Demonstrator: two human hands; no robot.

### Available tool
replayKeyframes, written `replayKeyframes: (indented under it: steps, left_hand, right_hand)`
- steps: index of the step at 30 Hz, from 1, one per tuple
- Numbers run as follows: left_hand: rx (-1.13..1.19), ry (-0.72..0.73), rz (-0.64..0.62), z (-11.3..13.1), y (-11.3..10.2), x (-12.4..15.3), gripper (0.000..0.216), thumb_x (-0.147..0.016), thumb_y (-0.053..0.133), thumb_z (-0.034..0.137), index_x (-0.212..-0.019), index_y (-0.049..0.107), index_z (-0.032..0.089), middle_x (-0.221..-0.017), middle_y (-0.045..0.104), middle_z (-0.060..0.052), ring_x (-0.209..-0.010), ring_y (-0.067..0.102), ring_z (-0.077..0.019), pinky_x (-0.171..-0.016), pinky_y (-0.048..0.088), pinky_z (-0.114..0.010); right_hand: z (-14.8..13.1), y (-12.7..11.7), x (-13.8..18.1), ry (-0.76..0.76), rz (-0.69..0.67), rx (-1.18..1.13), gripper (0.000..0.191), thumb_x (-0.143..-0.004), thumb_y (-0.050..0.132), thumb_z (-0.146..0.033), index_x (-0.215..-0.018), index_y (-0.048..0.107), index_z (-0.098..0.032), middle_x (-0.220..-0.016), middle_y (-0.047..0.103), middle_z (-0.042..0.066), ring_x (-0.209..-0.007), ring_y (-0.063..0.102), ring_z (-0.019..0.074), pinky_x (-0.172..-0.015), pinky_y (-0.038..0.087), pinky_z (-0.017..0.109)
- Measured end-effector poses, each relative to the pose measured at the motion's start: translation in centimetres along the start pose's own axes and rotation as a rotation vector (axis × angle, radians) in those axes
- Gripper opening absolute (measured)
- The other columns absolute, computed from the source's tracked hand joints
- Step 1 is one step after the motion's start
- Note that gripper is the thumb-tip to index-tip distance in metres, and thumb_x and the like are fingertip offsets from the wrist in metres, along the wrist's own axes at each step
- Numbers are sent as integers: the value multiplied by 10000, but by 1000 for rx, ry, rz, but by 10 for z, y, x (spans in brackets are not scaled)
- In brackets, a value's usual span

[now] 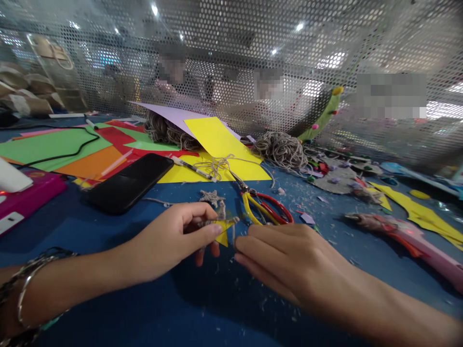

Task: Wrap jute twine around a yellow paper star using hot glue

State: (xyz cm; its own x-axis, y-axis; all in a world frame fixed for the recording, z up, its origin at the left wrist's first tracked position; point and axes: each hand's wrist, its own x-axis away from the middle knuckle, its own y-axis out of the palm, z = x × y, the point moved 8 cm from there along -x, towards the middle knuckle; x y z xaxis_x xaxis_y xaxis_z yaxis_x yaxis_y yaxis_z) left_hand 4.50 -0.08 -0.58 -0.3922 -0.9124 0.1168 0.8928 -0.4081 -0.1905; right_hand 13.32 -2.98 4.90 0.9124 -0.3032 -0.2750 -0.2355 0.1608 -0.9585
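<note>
Star (225,232) sits pinched in the half-curled left hand (173,236); right hand (289,255) at its four o'clock, fingers bunched, hold unclear; scissors (245,189) at one o'clock.

A craft workspace: a blue worktop (162,308) is strewn with paper scraps (307,219), with coloured sheets (217,137) and grey yarn (280,150) toward its far edge, a pink glue gun (414,238) toward the right edge, and a perforated screen (224,29) behind.
</note>
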Motion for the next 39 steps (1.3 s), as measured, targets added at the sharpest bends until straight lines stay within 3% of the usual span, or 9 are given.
replayKeyframes:
  steps: [5, 16, 30, 39]
  left_hand:
    - [-85, -7, -18, -3, 3, 0, 196, -810, 460, 328, -687, 468, 176, -587, 549, 55, -446, 455, -52, -455, 356, -158]
    - [-201, 31, -135, -1, 15, 3, 187, -809, 462, 310, -689, 516, 178, -625, 585, 36, -531, 498, -70, -483, 372, -148]
    - [-97, 53, -168, 3, 18, 6, 127, -830, 462, 264, -759, 535, 187, -654, 572, 51, -554, 483, -45, -506, 384, -121]
    - [49, 66, -120, 5, 12, 5, 135, -834, 463, 275, -744, 496, 180, -633, 562, 61, -529, 471, -37, -508, 384, -122]
  right_hand:
    - [-6, -9, 1, -54, 32, 73, 250, -867, 318, -138, -723, 520, -166, -581, 465, -20, -474, 356, 84, -444, 292, 223]
    - [13, -5, 4, 48, 34, -153, 176, -878, 369, -199, -805, 525, -163, -667, 534, -14, -561, 438, 55, -520, 332, 172]
    - [29, 3, -2, 139, 17, -453, 134, -852, 425, -175, -783, 540, -158, -698, 567, -35, -610, 461, 22, -574, 346, 130]
    - [23, 4, -2, 59, 49, -453, 154, -836, 447, -138, -708, 533, -136, -620, 491, -40, -540, 392, 25, -518, 310, 136]
